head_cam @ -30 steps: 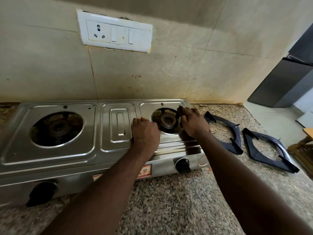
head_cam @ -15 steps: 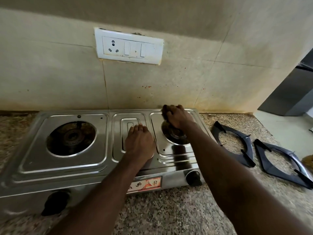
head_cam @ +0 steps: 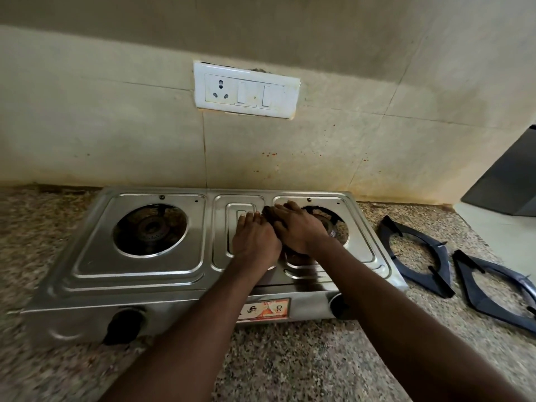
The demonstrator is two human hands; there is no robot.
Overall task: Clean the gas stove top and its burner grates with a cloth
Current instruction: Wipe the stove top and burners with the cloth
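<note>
Gas stove (head_cam: 139, 274) sits on the granite desk (head_cam: 290, 358), front sticker (head_cam: 265, 310) unreadable. Left grip (head_cam: 255, 239) lies wide, flat on its centre panel; right grip (head_cam: 298, 227), fingers spread, presses a dark cloth (head_cam: 268, 211) alongside.

Stove (head_cam: 139, 274) sits with its back edge near the wall (head_cam: 116, 126); you can't tell if there's any room behind it. Left burner (head_cam: 150, 227) bare, open from above. Your left hand (head_cam: 255, 242) and right hand (head_cam: 298, 227) lie touching over the middle panel and the right burner's left edge, forearms crossing the front surface (head_cam: 290, 358). Two grates (head_cam: 442, 268) (head_cam: 481, 306) lie side by side on the surface right of the stove, taking up that strip. Knobs (head_cam: 121, 326) jut from the front.
</note>
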